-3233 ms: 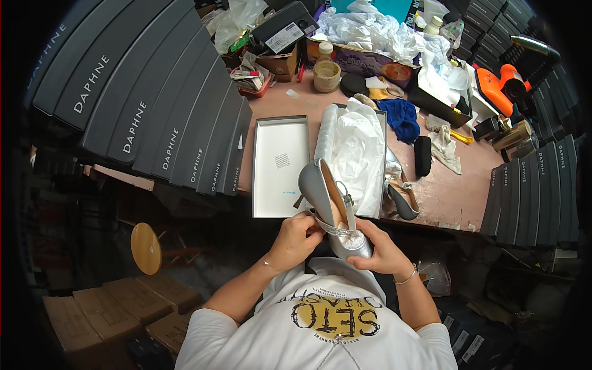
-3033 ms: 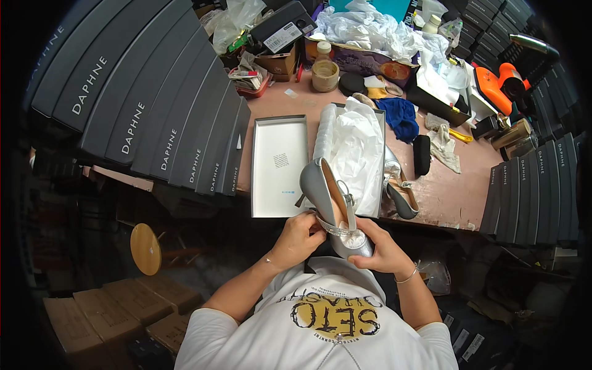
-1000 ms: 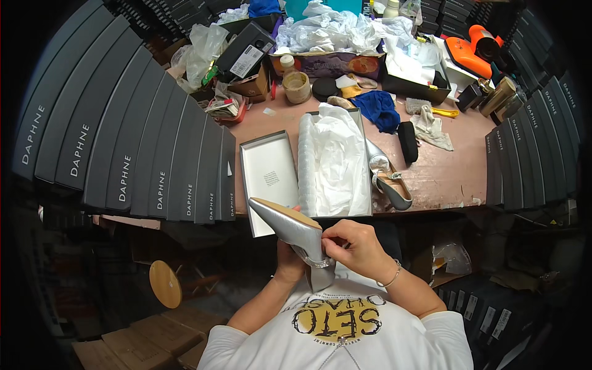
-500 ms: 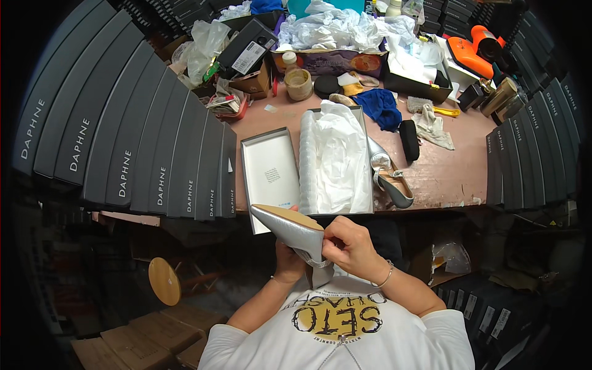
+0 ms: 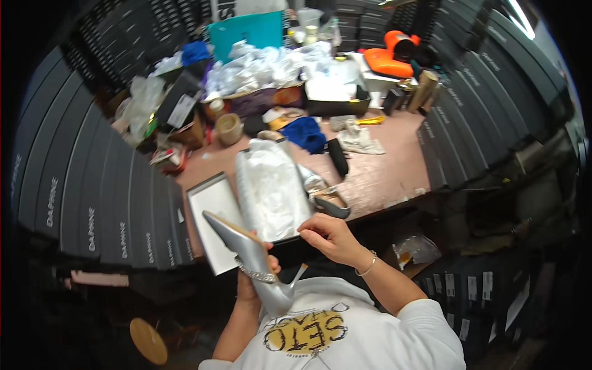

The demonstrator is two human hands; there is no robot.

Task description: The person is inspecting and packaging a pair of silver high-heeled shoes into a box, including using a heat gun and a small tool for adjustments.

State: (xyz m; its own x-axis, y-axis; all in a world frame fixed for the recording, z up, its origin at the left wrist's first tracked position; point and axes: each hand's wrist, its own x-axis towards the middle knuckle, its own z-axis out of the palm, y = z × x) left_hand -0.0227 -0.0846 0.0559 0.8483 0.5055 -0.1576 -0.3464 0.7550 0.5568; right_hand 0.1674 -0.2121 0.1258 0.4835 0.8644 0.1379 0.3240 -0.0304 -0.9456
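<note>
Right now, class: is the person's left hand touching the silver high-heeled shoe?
Touching. The head view shows the left hand wrapped around the silver high-heeled shoe near its jewelled strap, fingers showing on its far side.

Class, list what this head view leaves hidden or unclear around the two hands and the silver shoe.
- Left hand: mostly behind the silver shoe.
- Open box: contents covered by white tissue paper.
- Right hand: its fingertips blur at the box edge; contact unclear.

A silver pointed-toe high-heeled shoe is up off the table at about seven o'clock, toe aimed toward ten o'clock, slim heel jutting toward four. A sparkly strap rings its ankle. Its tan insole faces up, and the satin upper gleams pale grey.
</note>
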